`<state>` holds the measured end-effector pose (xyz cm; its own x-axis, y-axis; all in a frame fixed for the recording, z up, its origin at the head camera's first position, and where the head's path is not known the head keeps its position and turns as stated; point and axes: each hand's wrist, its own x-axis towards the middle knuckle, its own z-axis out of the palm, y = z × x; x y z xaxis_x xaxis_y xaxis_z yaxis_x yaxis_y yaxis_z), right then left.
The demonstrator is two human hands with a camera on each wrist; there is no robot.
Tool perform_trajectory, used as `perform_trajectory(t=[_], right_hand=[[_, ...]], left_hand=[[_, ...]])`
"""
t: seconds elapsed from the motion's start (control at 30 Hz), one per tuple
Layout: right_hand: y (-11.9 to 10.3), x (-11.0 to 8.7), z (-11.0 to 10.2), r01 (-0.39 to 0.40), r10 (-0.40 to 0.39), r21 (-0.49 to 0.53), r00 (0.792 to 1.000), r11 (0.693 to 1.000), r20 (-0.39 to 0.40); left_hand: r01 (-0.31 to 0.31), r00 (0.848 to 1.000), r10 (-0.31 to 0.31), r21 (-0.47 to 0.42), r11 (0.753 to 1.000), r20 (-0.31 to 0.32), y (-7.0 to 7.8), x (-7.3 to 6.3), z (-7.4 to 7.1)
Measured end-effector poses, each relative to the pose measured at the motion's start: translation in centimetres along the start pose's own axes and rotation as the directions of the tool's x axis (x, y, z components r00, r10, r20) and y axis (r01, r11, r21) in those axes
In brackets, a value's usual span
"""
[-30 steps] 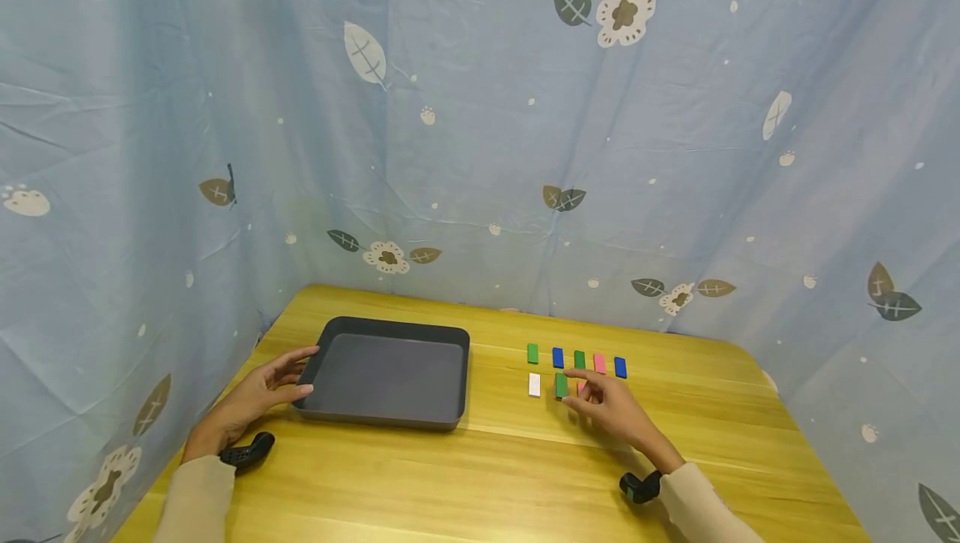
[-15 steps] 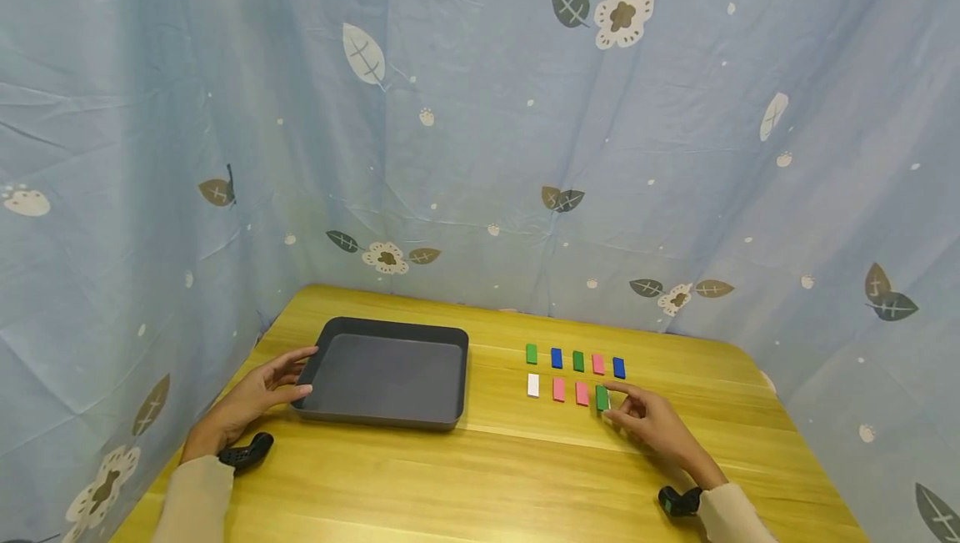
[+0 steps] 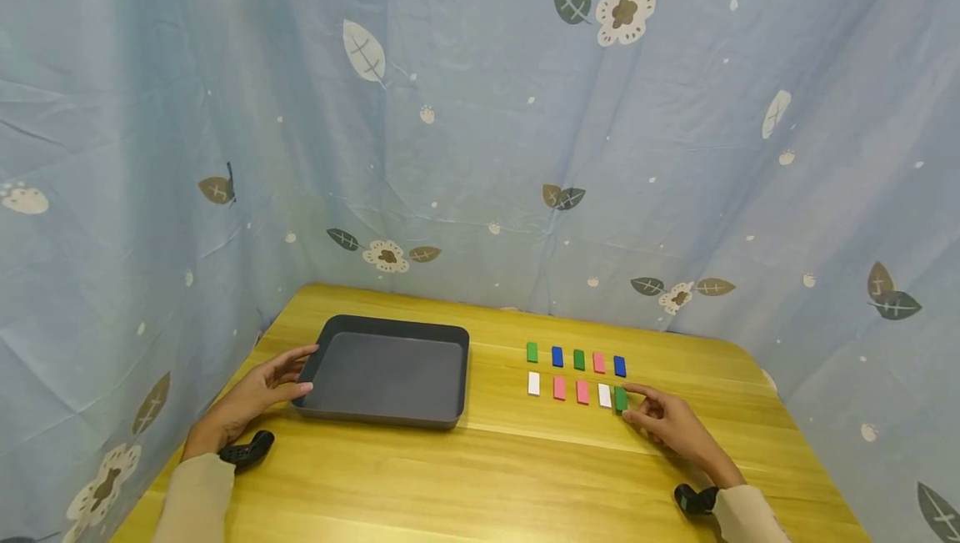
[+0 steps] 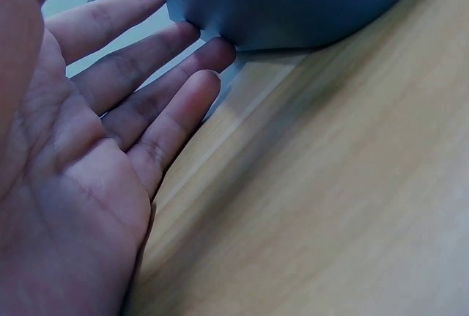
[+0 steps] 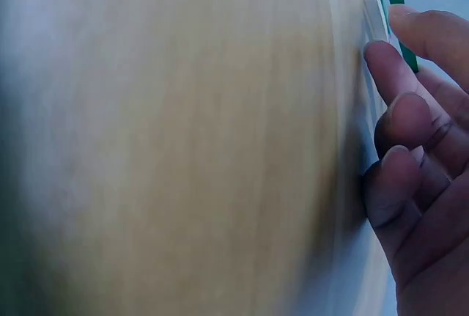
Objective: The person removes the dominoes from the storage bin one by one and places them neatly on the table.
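My right hand (image 3: 675, 426) pinches a small green rectangular block (image 3: 620, 399) between thumb and index finger, at the right end of the near row. In the right wrist view this green block (image 5: 404, 34) shows beside the fingertips, and the other fingers are bent. Just left of it lies a white block (image 3: 604, 395), then two pink blocks (image 3: 582, 392) and another white one. At the dark grey tray (image 3: 386, 376), my left hand (image 3: 251, 401) rests on the left side. The left wrist view shows its nearly straight fingers (image 4: 172, 114) touching the tray's outer wall (image 4: 293, 8).
A far row of blocks runs behind: light green (image 3: 532, 352), blue (image 3: 557, 357), dark green (image 3: 579, 359), pink (image 3: 598, 362) and blue again. Everything stands on a wooden table (image 3: 450, 485). A patterned curtain (image 3: 480, 151) encloses its back and sides.
My right hand has moved right with the green block, from over the near row's left part to its right end, uncovering pink and white blocks. The left hand and tray stay put.
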<state>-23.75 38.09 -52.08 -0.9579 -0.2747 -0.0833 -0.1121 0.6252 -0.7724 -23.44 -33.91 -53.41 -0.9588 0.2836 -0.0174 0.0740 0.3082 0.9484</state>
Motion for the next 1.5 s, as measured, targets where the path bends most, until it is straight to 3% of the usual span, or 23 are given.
perform_trajectory(t=[0.83, 1.0, 1.2, 1.33, 1.4, 1.47, 1.5], right_hand=[[0.9, 0.2, -1.1, -0.025, 0.02, -0.129, 0.999, 0.991, -0.038], [0.8, 0.0, -1.1, -0.028, 0.025, -0.117, 0.999, 0.993, -0.022], [0.3, -0.2, -0.9, -0.072, 0.071, -0.037, 0.997, 0.997, -0.026], [-0.5, -0.4, -1.0, -0.081, 0.083, 0.049, 0.995, 0.996, -0.054], [-0.9, -0.6, -1.2, -0.081, 0.084, 0.039, 0.993, 0.996, -0.084], [-1.4, -1.0, -1.6, -0.078, 0.076, -0.009, 0.989, 0.997, -0.128], [-1.7, -1.3, -1.8, -0.068, 0.061, -0.044, 0.986, 0.997, -0.157]], left_hand=[[-0.006, 1.0, 0.006, 0.012, 1.0, 0.0, 0.1, -0.1, 0.0], [-0.031, 0.999, 0.031, 0.012, 0.999, 0.01, 0.0, -0.4, 0.2], [-0.126, 0.992, 0.127, -0.056, 0.99, 0.008, -0.2, -0.3, -0.2], [-0.157, 0.987, 0.154, -0.071, 0.985, -0.05, 0.0, -0.3, -0.6], [-0.167, 0.978, 0.169, 0.027, 0.986, -0.122, 0.6, -0.5, -0.8], [-0.159, 0.951, 0.198, 0.173, 0.972, -0.236, 1.7, -0.7, -1.2], [-0.145, 0.927, 0.22, 0.25, 0.957, -0.304, 2.4, -0.8, -1.4]])
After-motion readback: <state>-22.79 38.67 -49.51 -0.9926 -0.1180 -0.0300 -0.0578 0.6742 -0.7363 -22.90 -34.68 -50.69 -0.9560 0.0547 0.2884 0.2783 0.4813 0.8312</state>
